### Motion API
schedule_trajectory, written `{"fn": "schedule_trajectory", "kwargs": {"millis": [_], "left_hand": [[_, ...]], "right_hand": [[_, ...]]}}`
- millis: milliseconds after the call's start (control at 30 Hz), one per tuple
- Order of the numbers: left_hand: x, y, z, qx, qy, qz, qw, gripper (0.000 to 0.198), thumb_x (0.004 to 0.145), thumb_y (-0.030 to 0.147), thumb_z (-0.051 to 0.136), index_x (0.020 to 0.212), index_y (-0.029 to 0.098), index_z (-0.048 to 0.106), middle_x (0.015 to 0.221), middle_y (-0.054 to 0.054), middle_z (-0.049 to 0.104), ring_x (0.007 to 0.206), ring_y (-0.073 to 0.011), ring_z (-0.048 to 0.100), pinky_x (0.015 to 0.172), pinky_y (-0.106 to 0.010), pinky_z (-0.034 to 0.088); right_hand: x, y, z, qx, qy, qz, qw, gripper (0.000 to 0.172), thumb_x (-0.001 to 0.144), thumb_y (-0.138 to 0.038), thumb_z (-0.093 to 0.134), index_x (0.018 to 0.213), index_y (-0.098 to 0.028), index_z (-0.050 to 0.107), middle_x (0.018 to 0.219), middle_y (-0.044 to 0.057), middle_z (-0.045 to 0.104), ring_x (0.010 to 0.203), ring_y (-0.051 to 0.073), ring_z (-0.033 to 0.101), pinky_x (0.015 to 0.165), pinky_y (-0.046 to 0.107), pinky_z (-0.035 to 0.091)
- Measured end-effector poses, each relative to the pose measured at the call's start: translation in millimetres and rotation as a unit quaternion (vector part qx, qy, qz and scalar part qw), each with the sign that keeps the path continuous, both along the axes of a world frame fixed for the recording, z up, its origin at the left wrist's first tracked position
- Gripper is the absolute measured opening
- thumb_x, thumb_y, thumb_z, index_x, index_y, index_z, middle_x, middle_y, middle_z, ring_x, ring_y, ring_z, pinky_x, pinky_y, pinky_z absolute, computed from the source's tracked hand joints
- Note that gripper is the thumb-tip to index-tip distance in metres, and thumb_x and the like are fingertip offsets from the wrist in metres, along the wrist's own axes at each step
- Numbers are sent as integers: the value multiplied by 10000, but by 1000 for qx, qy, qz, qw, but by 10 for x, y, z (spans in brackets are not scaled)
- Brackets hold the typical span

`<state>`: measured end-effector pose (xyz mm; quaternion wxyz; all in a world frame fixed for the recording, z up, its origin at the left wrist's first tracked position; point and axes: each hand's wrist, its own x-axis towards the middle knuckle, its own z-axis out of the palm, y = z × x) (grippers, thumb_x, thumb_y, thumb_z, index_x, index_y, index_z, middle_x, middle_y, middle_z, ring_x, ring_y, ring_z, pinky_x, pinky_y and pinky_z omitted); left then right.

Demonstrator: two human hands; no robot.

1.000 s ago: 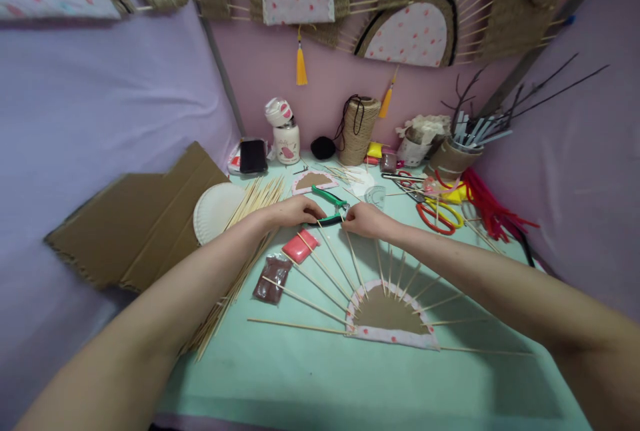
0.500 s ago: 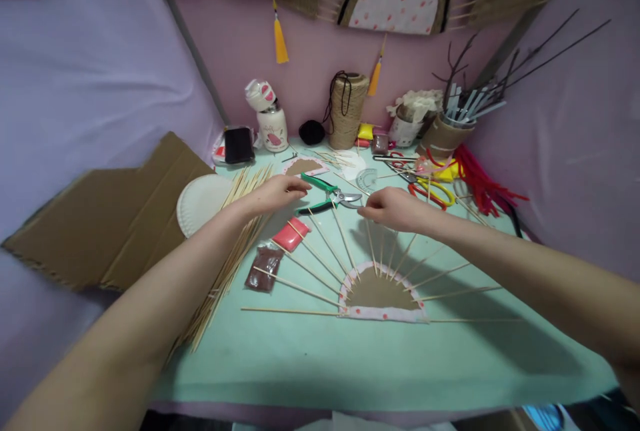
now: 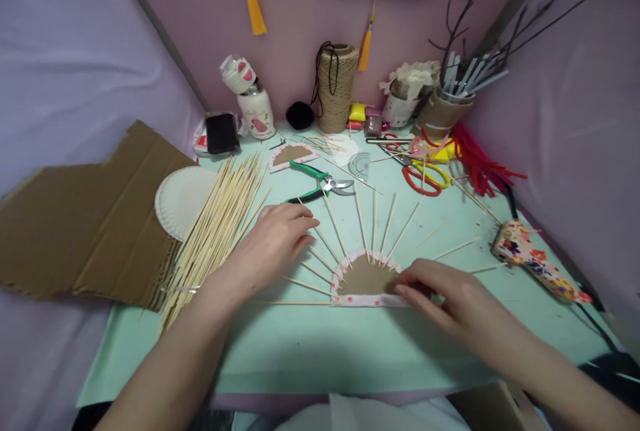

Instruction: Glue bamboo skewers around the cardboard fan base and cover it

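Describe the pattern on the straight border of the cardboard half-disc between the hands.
The straight border is whitish with reddish-pink spots, best seen in the head view.

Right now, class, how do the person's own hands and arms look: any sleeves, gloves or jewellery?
The left hand and right hand are ungloved, with no ring showing. The left arm and right arm are bare as far as the picture shows: no sleeve, watch or bracelet. Fingernail details are too small to tell.

Room before cardboard half-disc (image 3: 367,278), sticks (image 3: 375,224) beyond
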<state>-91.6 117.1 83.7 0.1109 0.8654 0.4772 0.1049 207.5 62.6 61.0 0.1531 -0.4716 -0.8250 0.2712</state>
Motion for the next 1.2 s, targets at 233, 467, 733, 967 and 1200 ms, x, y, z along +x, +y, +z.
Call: {"fn": "schedule_trajectory", "kwargs": {"millis": [233, 467, 733, 967, 1200], "left_hand": [[328, -121, -71, 22, 68, -1, 997, 180, 960, 208, 532, 1016, 188, 702, 1072, -70, 682, 1031, -248, 585, 892, -420, 414], [629, -62, -166, -20, 129, -12, 991, 184, 952, 153, 516, 1035, 183, 678, 1140, -81, 649, 1015, -242, 533, 808, -380, 416], [613, 90, -225, -53, 107, -38, 992, 140, 951, 202, 538, 996, 182, 669, 1070, -71, 661, 970, -233, 486, 780, -367, 390], [602, 113, -240, -63, 113, -38, 991, 142, 954, 221, 548, 969, 179, 682, 1050, -65, 671, 964, -228, 486, 773, -362, 375], [604, 122, -274, -55, 99, -43, 993, 180, 966, 227, 532, 915, 175, 697, 1015, -67, 676, 956, -226, 491, 777, -367, 375]], "right_hand": [[-251, -381, -431, 172, 75, -3, 982, 86, 956, -156, 523, 968, -191, 601, 828, 39, 651, 770, 170, 597, 714, 311, 477], [-317, -433, -534, 224, 131, -10, 966, 120, 923, -99, 541, 992, -167, 612, 840, 58, 653, 764, 164, 599, 730, 311, 486], [-253, -392, -609, 252, 160, 0, 954, 143, 882, -81, 557, 975, -175, 610, 780, 52, 674, 690, 160, 615, 646, 300, 510], [-240, -360, -605, 241, 168, 4, 956, 139, 885, -78, 552, 974, -165, 613, 770, 57, 673, 681, 153, 605, 632, 287, 502], [-215, -434, -648, 202, 169, -5, 965, 205, 862, -43, 586, 1029, -160, 603, 854, 70, 665, 772, 173, 600, 715, 328, 489]]}}
